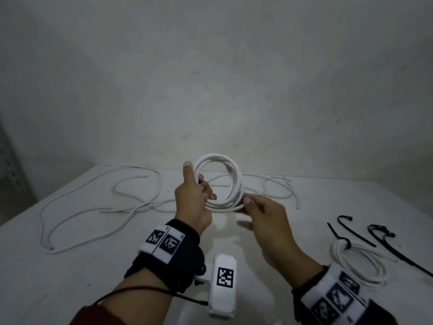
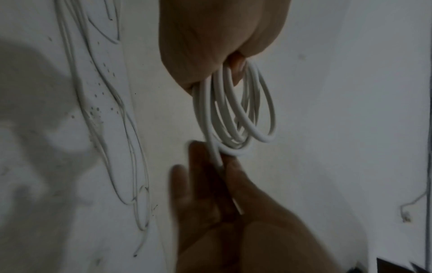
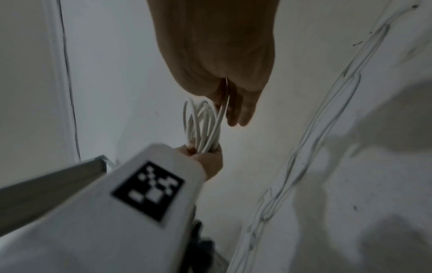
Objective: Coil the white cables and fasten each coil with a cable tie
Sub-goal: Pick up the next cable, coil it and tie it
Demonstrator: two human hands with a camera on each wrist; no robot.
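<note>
Coil in hand, held up over the table

Left hand [image 1: 194, 202] has its fingers curled round the round coil of white plastic cable [image 1: 221, 181], thumb sticking up, and the right hand [image 1: 264, 221] pinches the coil's lower strand. Loose white cables [image 1: 93, 207] sprawl across the white table [image 1: 70, 277]; a finished white coil [image 1: 358, 263] and black cable ties [image 1: 384, 242] lie on the right.

Bare room: white table [image 1: 93, 266], blank wall [image 1: 210, 78]
</note>
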